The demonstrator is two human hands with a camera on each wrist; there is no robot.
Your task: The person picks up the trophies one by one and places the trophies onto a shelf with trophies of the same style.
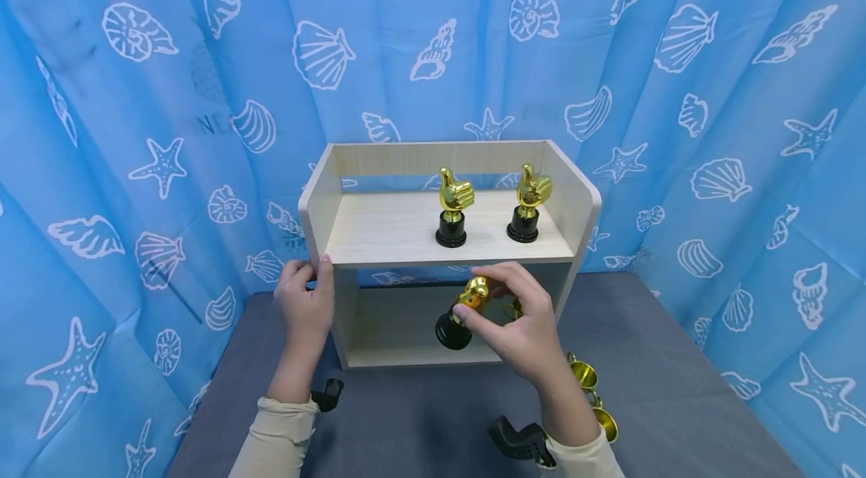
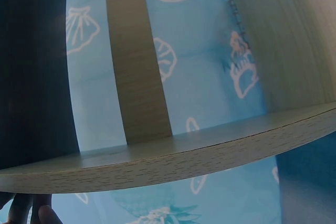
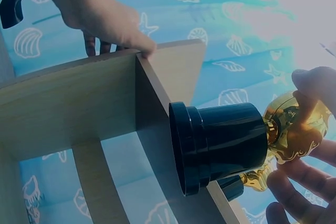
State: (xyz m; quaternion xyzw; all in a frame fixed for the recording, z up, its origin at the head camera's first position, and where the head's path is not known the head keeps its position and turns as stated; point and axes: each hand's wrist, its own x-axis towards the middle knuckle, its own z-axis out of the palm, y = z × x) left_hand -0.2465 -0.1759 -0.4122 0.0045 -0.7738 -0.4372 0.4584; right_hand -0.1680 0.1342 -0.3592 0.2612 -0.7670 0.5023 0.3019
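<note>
My right hand (image 1: pixel 517 316) pinches a gold thumbs-up trophy (image 1: pixel 454 328) by its gold top. Tilted, the trophy hangs in front of the lower level of a small wooden shelf (image 1: pixel 433 264), its black base (image 3: pixel 226 142) pointing left in the head view. My left hand (image 1: pixel 307 301) grips the shelf's left side panel, thumb at the front edge and fingers on the outer side. Upright on the upper board stand two similar trophies, one near the middle (image 1: pixel 452 211) and one on the right (image 1: pixel 528 207). Another gold piece (image 1: pixel 516 308) shows partly behind my right hand.
Gold cup-shaped trophies (image 1: pixel 604 424) lie on the grey table (image 1: pixel 406 418) right of my right forearm, partly hidden by it. A blue curtain (image 1: pixel 406 27) with white shell prints hangs behind the shelf and along both sides.
</note>
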